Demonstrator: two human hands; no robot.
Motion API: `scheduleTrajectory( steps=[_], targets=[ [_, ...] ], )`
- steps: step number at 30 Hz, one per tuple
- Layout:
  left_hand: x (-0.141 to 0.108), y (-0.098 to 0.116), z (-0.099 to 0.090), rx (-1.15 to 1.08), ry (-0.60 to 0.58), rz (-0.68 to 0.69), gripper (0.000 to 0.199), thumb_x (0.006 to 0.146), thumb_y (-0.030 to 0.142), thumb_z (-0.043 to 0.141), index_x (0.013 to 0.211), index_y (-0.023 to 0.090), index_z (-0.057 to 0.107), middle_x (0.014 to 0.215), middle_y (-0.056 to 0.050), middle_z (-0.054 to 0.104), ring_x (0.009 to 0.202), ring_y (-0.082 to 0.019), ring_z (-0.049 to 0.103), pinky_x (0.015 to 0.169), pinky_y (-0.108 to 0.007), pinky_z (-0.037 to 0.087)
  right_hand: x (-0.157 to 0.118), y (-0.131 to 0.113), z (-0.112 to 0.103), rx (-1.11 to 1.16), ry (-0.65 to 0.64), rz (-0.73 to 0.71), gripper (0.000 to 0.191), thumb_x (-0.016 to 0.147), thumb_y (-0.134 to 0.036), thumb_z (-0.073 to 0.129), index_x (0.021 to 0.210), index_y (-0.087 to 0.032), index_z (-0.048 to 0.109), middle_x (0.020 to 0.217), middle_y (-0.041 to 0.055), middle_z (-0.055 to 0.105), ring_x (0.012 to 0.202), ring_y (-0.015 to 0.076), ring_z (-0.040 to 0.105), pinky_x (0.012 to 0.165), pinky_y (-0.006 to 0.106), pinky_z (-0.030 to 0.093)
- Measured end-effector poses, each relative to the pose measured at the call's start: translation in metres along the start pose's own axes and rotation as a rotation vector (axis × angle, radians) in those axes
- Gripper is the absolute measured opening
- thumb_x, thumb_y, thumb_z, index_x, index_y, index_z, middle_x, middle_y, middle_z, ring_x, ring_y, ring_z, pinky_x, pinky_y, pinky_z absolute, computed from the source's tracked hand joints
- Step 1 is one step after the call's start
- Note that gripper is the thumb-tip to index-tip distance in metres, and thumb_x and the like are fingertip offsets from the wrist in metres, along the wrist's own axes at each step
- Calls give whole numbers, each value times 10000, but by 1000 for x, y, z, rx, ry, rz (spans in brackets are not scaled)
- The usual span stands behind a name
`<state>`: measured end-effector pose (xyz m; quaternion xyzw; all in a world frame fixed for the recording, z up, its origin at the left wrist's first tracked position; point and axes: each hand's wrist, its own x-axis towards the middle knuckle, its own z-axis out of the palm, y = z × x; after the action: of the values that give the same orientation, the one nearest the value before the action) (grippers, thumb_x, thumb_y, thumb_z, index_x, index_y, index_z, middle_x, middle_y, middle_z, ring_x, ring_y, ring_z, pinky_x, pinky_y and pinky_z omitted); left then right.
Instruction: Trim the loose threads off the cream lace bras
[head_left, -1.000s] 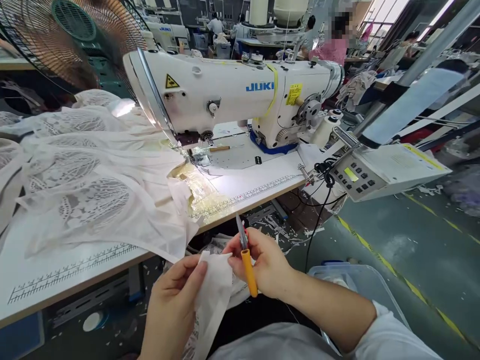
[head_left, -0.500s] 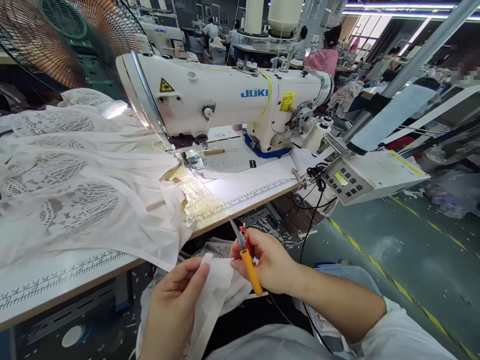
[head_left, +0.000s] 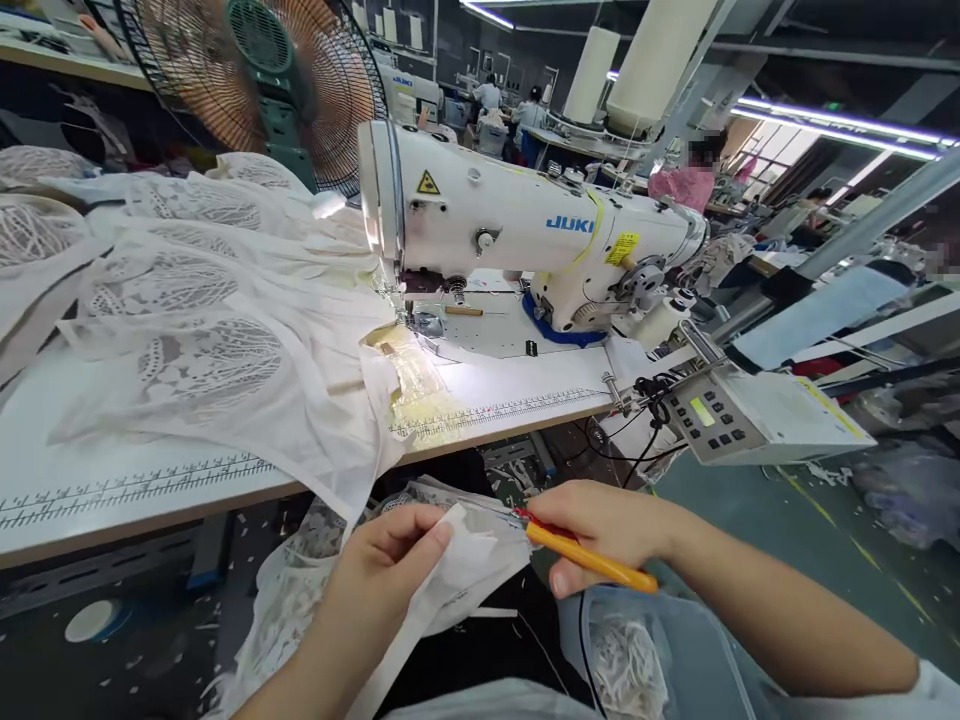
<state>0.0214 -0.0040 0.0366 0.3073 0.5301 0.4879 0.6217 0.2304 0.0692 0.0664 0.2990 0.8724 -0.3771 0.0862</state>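
L hand, in front of & below the sewing machine, pinches the end of a white cloth betw. thumb & fingers; grip narrow. R hand, also below the machine, has its fingers wrapped on orange-handled snips, blades pointing L at the cloth; gap betw. blades too small to tell. Cloth hangs over the lap, nearer than the machine; lace fabric lies L of it, can't tell if joined. Low, R of the machine's needle end: a plastic bin w/ white scraps.

Progress (my read): trim on this pc. prob. under way, not done; no finished cut visible. Scraps suggest some cutting's done, but source unclear.

Desk carries the machine; L of its needle end, lace-panelled pcs. lie spread, neither hand on them; trimmed or left to do, can't tell. R of machine: control box. Behind machine, L: fan; behind, R, farther off: co-worker in pink.
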Motion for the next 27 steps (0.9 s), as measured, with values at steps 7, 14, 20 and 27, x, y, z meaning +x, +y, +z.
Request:
scheduleTrajectory(
  steps=[7, 14, 20, 27],
  targets=[
    [3, 1, 1, 72, -41, -4, 206, 610, 347, 672, 522, 172, 608, 476, 15, 531, 452, -99, 444, 431, -191, 370, -2, -6, 9, -76, 25, 57, 477, 663, -613, 577, 588, -189, 370, 523, -60, 343, 445, 68, 253, 427, 203, 187],
    [3, 3, 0, 127, -44, -24, 202, 646, 331, 625, 534, 172, 573, 500, 32, 514, 483, -90, 435, 470, -183, 365, -3, -11, 4, -51, -15, 117, 484, 685, -632, 540, 611, -186, 369, 541, -56, 354, 462, 70, 261, 429, 193, 199],
    [4, 2, 0, 119, -47, -42, 201, 646, 329, 607, 531, 180, 537, 494, 46, 481, 482, -86, 412, 477, -186, 355, -4, -13, 10, -69, 14, 144, 496, 679, -652, 524, 613, -189, 358, 556, -51, 363, 473, 76, 259, 441, 196, 195],
    [3, 3, 1, 167, -21, 11, 196, 647, 298, 586, 502, 184, 522, 483, 53, 456, 484, -83, 397, 468, -175, 344, -1, -16, 29, -1, 84, 251, 435, 692, -553, 553, 589, -190, 337, 543, -46, 363, 470, 79, 280, 435, 196, 202]
  ],
)
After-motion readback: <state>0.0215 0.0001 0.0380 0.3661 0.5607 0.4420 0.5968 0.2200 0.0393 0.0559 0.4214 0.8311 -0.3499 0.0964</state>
